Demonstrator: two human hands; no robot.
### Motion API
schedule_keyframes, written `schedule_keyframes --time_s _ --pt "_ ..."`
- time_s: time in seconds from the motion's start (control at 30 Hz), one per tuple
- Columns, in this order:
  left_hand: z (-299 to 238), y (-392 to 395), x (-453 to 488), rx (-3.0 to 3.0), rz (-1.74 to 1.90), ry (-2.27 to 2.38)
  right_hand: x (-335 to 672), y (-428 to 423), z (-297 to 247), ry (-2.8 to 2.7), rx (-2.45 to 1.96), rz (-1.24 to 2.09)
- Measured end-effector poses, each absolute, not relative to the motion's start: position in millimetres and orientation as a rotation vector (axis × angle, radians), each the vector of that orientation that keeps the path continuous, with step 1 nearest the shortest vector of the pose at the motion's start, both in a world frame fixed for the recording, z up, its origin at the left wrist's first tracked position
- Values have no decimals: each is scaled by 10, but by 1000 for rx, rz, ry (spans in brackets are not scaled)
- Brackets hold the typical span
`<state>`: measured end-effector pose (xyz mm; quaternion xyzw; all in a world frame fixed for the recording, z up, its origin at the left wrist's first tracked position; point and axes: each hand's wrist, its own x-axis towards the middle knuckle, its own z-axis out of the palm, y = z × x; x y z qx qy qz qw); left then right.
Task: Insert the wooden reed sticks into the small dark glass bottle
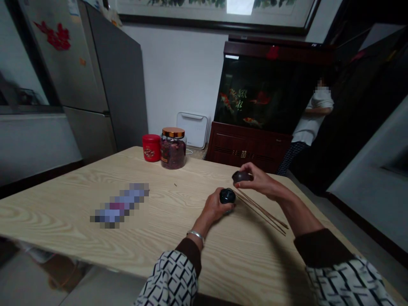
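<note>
My left hand (216, 206) is closed round a small black glossy jar (227, 196) near the middle of the table. My fingers hide its lower part. Just above and to the right of it, my right hand (255, 180) grips a small dark brown rounded pot (241, 177) between thumb and fingers. The pot is tilted and raised off the tabletop, apart from the black jar. Several thin brown sticks (264, 211) lie on the wood under my right wrist, pointing toward the lower right.
A red canister (151, 148) and a glass jar with a copper-coloured lid (173, 148) stand at the table's (79, 187) far edge. A blurred-out flat item (121, 206) lies on the left. Beyond are a fish tank (255, 93), a fridge (117, 76) and a person (312, 114).
</note>
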<state>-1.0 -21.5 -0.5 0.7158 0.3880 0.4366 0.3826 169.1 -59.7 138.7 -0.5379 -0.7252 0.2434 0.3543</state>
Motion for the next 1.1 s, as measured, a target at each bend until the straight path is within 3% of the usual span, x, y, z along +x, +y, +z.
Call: schedule_keyframes --time_s 0.17,0.33,0.6,0.8,1.1 --pt "-48 -196 -2 1817 1136 971 1792 -1097 474 -1395 -1321 727" --pt "-53 -193 4 1796 1123 976 1731 -1326 -102 -1465 -1393 566" --pt "-52 -196 11 1790 1136 953 1898 -1338 2 -1575 -1624 344" --pt "-25 -198 14 1784 1110 956 2437 -986 245 -1706 -2157 -45" --pt "-41 -178 31 1770 1099 969 2551 -832 164 -1817 -2351 -57"
